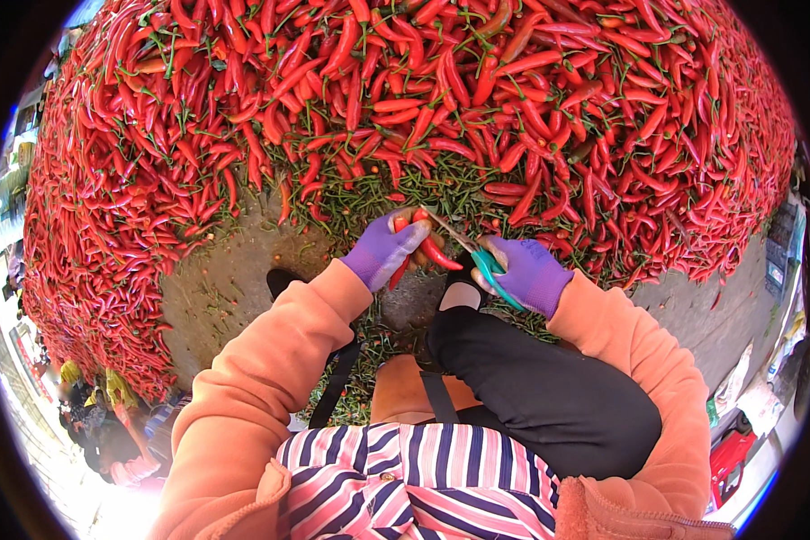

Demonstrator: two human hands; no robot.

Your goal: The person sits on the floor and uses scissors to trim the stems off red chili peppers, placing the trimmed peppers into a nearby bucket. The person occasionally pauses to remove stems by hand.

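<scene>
My left hand [390, 246], in a purple glove with pale fingertips, grips a few red chili peppers [439, 254]. My right hand [523, 271], in a matching glove, holds scissors with teal handles [491, 273]. The metal blades point up and left, with their tips by the upper end of the held peppers. Whether the blades touch a stem cannot be told. Just beyond both hands lie cut green stems [422, 183] on the ground, at the foot of a large heap of red chili peppers [405, 108].
The pepper heap curves round to both sides over a grey concrete floor [226, 290]. Black shoes are near the hands, and a bent leg in black trousers lies below the right hand. Other people [118, 432] are at the lower left edge. Plastic bags [759, 405] lie at the right.
</scene>
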